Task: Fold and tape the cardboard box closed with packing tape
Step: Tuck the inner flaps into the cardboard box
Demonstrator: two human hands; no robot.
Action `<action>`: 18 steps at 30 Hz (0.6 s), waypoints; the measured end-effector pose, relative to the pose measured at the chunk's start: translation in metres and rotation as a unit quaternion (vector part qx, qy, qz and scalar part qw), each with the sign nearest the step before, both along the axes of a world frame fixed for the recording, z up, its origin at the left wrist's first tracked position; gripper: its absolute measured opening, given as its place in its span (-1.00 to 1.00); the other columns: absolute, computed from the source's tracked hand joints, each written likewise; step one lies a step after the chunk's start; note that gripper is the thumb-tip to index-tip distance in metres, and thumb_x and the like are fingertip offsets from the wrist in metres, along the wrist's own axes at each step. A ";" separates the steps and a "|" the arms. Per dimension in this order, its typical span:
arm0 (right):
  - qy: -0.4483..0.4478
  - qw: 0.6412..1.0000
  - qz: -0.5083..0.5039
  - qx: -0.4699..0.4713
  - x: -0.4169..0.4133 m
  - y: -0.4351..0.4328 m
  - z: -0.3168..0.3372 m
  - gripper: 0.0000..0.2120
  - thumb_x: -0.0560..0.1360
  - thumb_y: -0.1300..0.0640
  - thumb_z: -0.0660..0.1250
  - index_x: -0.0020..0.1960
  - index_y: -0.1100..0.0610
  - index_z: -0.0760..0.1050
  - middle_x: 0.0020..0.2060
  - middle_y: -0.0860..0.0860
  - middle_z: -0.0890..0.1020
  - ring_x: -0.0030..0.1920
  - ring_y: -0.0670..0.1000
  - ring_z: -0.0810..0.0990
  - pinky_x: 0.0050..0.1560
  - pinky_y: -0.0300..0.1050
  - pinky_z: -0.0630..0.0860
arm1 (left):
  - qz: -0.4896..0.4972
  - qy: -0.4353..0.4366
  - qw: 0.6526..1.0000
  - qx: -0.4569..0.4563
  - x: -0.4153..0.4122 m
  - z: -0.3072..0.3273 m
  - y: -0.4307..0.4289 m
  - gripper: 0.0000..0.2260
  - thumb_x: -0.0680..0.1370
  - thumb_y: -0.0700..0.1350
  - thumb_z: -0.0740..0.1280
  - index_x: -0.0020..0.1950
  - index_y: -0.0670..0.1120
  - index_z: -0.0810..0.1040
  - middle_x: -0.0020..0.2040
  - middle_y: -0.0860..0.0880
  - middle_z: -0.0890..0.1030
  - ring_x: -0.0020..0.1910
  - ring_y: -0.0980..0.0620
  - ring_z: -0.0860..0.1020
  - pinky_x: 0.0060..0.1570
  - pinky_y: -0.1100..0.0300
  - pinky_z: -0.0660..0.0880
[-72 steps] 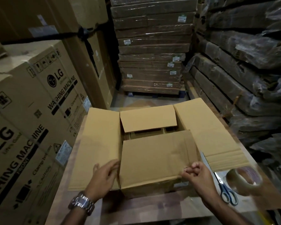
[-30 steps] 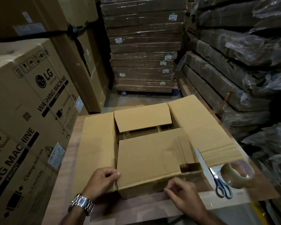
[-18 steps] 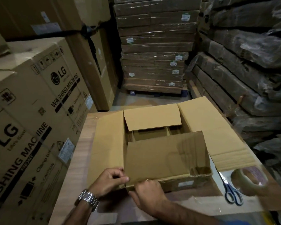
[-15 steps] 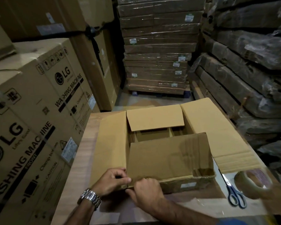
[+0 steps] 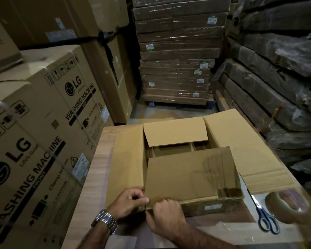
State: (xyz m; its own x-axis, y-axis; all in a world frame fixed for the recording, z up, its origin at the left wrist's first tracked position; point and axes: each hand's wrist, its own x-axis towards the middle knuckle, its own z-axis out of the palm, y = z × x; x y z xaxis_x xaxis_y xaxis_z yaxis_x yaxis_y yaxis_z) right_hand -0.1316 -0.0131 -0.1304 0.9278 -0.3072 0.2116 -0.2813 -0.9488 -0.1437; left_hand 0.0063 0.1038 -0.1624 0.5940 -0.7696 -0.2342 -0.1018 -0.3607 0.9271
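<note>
An open brown cardboard box (image 5: 212,206) stands on a wooden table (image 5: 97,159). Its near flap (image 5: 183,175) is folded over the opening and the far flap (image 5: 174,131) partly so, while the left flap (image 5: 126,162) and right flap (image 5: 241,148) lie spread outward. My left hand (image 5: 127,202), with a wristwatch, pinches the box's near left corner. My right hand (image 5: 166,215) has its fingers curled on the near edge right beside it. A roll of clear packing tape (image 5: 285,205) lies at the right.
Blue-handled scissors (image 5: 264,218) lie between the box and the tape roll. Large LG washing machine cartons (image 5: 39,123) stand close on the left. Wrapped stacks of flat cartons (image 5: 176,56) fill the back, and wrapped bundles (image 5: 276,72) the right.
My right hand has moved from the box's near right corner across to the near left corner, beside my left hand. The near flap stays folded over the opening.
</note>
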 end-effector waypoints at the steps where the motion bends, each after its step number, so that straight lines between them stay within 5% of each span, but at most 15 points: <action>1: 0.001 1.000 -0.003 0.005 0.001 0.001 -0.001 -0.54 -0.01 -0.32 0.46 -0.59 0.08 0.49 -0.68 -0.02 0.47 -0.70 -0.08 0.44 -0.68 -0.37 0.26 | 0.001 -0.003 1.000 0.001 0.000 -0.001 0.001 -0.60 0.21 0.36 0.49 -0.43 0.05 0.55 -0.33 0.13 0.51 -0.12 0.29 0.52 0.03 0.40 0.33; 7: -0.002 1.000 -0.011 0.010 0.000 0.000 0.005 -0.54 -0.06 -0.27 0.51 -0.61 0.10 0.46 -0.69 -0.02 0.46 -0.71 -0.08 0.43 -0.70 -0.36 0.23 | -0.011 0.014 1.000 -0.022 -0.002 0.003 0.000 -0.61 0.27 0.28 0.52 -0.43 0.01 0.51 -0.28 0.06 0.46 -0.24 0.08 0.42 -0.20 0.30 0.34; 14: 0.033 0.999 -0.015 0.027 0.005 0.003 0.002 -0.49 -0.07 -0.33 0.50 -0.63 0.11 0.46 -0.69 0.00 0.45 -0.71 -0.06 0.43 -0.68 -0.36 0.26 | -0.007 0.026 1.000 -0.012 -0.004 0.007 -0.002 -0.75 0.30 0.13 0.50 -0.44 0.06 0.53 -0.35 0.11 0.51 -0.20 0.20 0.44 -0.13 0.40 0.33; 18: 0.054 0.997 0.042 0.028 0.000 -0.002 0.018 -0.62 0.27 -0.21 0.42 -0.34 0.12 0.62 -0.42 0.07 0.65 -0.41 0.05 0.65 -0.42 -0.19 0.52 | -0.003 0.016 1.000 -0.015 -0.005 0.008 -0.002 -0.68 0.26 0.27 0.51 -0.44 0.08 0.53 -0.39 0.09 0.52 -0.17 0.23 0.45 -0.07 0.48 0.33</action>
State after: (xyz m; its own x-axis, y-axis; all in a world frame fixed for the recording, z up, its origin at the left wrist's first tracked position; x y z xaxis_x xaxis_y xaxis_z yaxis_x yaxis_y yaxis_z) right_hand -0.1314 -0.0155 -0.1127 0.9673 -0.2357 0.0939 -0.2176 -0.9610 -0.1709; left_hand 0.0013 0.1018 -0.1543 0.5823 -0.7797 -0.2302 -0.0736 -0.3326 0.9402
